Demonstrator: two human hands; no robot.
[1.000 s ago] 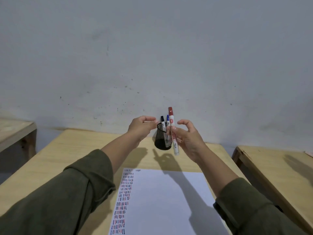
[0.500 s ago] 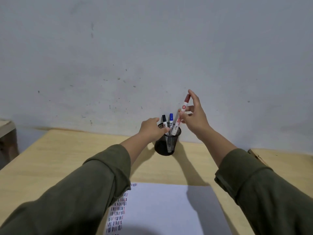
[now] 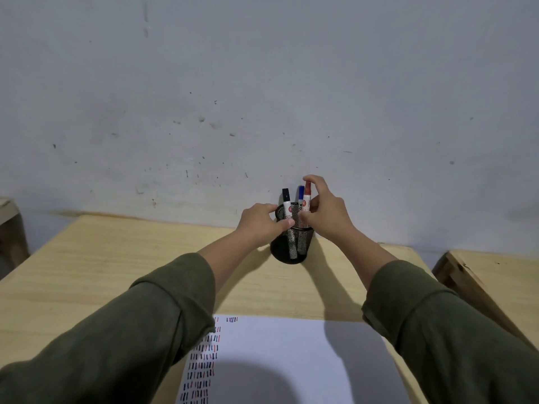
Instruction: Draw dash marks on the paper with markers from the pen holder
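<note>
A black mesh pen holder (image 3: pixel 303 247) stands on the wooden table (image 3: pixel 116 258) near the wall. In it stand a black-capped marker (image 3: pixel 286 203), a blue-capped marker (image 3: pixel 301 195) and a red-capped marker (image 3: pixel 306 197). My left hand (image 3: pixel 259 225) grips the holder's rim from the left. My right hand (image 3: pixel 326 208) pinches the red marker, which stands inside the holder, index finger on its cap and thumb on its body. A white paper (image 3: pixel 291 360) lies near me, with columns of black, red and blue dashes along its left edge.
A grey wall (image 3: pixel 262 97) rises right behind the holder. Another wooden table (image 3: pixel 495 284) stands to the right across a narrow gap, and a corner of a third (image 3: pixel 8 211) shows at the far left. My shadow falls on the paper.
My right hand has lowered the red marker from above the holder down into it. My left hand has stayed on the holder's rim. The view has tilted down and moved closer.
</note>
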